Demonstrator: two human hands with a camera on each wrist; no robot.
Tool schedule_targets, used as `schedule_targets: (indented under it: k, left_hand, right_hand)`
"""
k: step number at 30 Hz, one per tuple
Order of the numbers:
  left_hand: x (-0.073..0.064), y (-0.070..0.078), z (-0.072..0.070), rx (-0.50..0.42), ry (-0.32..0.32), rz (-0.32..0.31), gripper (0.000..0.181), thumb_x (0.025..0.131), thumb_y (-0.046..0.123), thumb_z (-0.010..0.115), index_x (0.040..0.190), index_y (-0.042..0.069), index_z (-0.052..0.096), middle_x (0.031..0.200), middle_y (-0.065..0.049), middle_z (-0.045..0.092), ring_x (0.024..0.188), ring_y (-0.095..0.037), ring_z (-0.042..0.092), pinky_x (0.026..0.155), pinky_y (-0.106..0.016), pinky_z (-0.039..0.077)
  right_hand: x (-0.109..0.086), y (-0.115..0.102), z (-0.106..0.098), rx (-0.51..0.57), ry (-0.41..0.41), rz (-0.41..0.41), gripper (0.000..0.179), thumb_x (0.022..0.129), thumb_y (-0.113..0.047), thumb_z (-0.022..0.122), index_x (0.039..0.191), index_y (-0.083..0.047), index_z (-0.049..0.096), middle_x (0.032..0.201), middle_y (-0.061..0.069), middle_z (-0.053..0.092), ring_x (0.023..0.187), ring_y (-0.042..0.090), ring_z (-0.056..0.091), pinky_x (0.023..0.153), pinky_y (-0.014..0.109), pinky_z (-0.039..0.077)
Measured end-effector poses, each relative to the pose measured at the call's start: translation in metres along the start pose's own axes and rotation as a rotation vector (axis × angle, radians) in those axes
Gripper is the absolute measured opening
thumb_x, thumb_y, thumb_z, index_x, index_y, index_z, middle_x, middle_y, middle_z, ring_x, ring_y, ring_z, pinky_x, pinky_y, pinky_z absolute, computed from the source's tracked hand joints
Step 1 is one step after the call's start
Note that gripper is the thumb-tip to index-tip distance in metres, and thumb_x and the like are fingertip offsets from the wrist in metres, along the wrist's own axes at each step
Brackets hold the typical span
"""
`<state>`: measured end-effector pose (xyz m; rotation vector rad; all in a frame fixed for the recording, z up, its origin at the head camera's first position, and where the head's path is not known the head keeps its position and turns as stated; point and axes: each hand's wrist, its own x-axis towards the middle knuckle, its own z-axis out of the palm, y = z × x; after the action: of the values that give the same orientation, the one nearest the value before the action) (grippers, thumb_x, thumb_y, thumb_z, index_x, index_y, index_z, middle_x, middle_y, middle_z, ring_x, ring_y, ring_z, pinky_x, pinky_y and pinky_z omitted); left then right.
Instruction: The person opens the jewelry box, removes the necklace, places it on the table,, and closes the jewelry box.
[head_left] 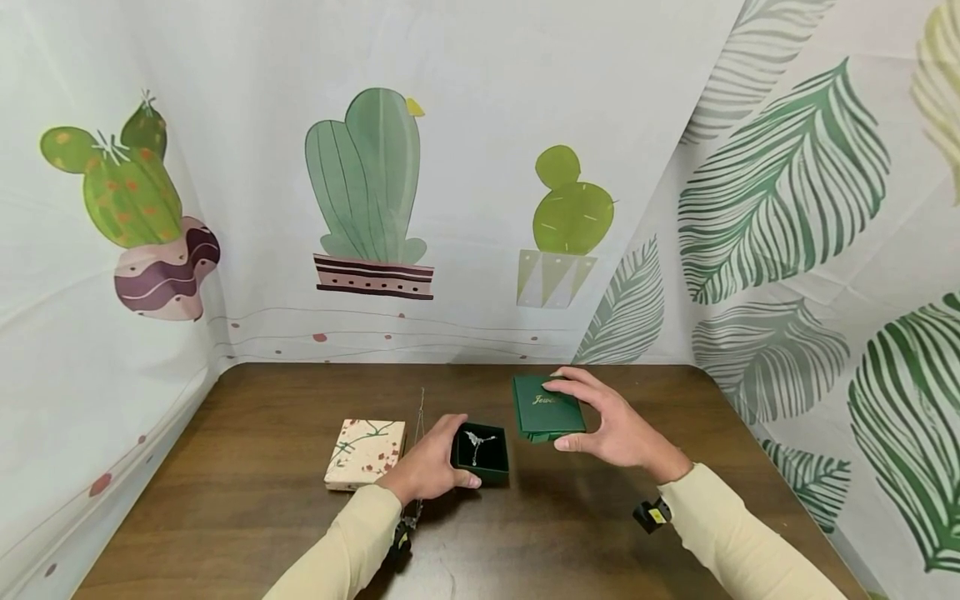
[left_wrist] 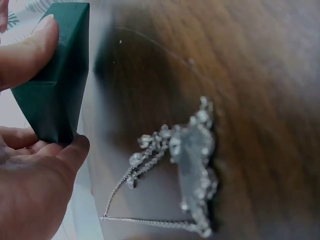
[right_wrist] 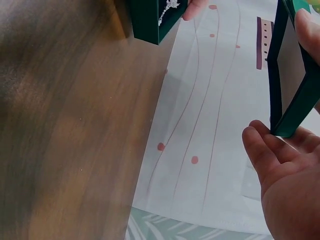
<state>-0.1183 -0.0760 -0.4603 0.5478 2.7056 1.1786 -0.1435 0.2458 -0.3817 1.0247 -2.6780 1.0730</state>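
My left hand (head_left: 429,468) grips a small dark green jewelry box (head_left: 491,478) by its sides, thumb at the near edge. Inside, a silver necklace (head_left: 477,440) with sparkling stones lies on black lining. To the right and slightly farther back, my right hand (head_left: 613,423) holds the green box lid (head_left: 542,407), its gold lettering partly covered by fingers. The lid is apart from the box, and the right wrist view shows its pale inside (right_wrist: 291,65). Another silver necklace with a jewelled pendant (left_wrist: 196,170) lies on the table beside my left wrist.
Left of my left hand sits a cream gift box (head_left: 366,454) with red and green floral print. The brown wooden table (head_left: 555,542) ends at a white cloth backdrop (head_left: 480,208) printed with cacti and leaves. A black wrist camera (head_left: 651,515) hangs by each sleeve.
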Motion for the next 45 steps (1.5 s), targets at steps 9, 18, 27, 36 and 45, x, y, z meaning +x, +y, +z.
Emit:
schedule_targets:
  k: [9,18,27,36,45]
  left_hand:
    - [0.002,0.001,-0.001,0.039,-0.011,-0.009,0.103,0.081,0.031,0.091,0.158,-0.005,0.034,0.162,-0.023,0.04,0.146,-0.041,0.045,0.12,-0.056,0.039]
    - [0.001,0.002,-0.003,0.091,-0.021,-0.018,0.101,0.078,0.03,0.092,0.155,-0.006,0.038,0.161,-0.025,0.042,0.147,-0.042,0.044,0.12,-0.056,0.04]
    - [-0.001,0.0,-0.004,0.143,-0.033,-0.033,0.1,0.077,0.029,0.093,0.154,-0.006,0.041,0.16,-0.027,0.044,0.149,-0.043,0.042,0.121,-0.056,0.039]
    - [0.001,-0.004,0.0,0.167,-0.016,-0.004,0.1,0.073,0.024,0.095,0.152,-0.008,0.042,0.157,-0.028,0.047,0.147,-0.044,0.045,0.122,-0.055,0.038]
    - [0.0,-0.006,0.003,0.174,0.003,-0.007,0.1,0.072,0.023,0.096,0.152,-0.007,0.043,0.157,-0.026,0.048,0.146,-0.043,0.047,0.12,-0.054,0.04]
  right_hand:
    - [0.001,0.001,0.0,0.0,-0.003,0.019,0.072,0.08,-0.024,0.091,0.145,-0.022,0.06,0.158,0.016,0.045,0.137,0.041,0.05,0.099,0.057,0.051]
    - [0.0,0.003,0.0,0.003,-0.001,0.023,0.073,0.08,-0.029,0.092,0.145,-0.023,0.06,0.158,0.016,0.046,0.136,0.04,0.051,0.099,0.056,0.05]
    - [-0.001,0.006,0.001,-0.002,-0.004,0.035,0.071,0.081,-0.027,0.091,0.145,-0.021,0.06,0.158,0.015,0.045,0.136,0.043,0.05,0.099,0.06,0.049]
    - [-0.003,0.012,0.0,-0.006,-0.011,0.059,0.07,0.082,-0.028,0.09,0.145,-0.021,0.06,0.159,0.015,0.045,0.137,0.044,0.05,0.1,0.06,0.049]
    - [-0.003,0.017,-0.001,-0.01,-0.015,0.064,0.071,0.082,-0.029,0.09,0.146,-0.021,0.06,0.158,0.015,0.045,0.137,0.043,0.051,0.1,0.06,0.049]
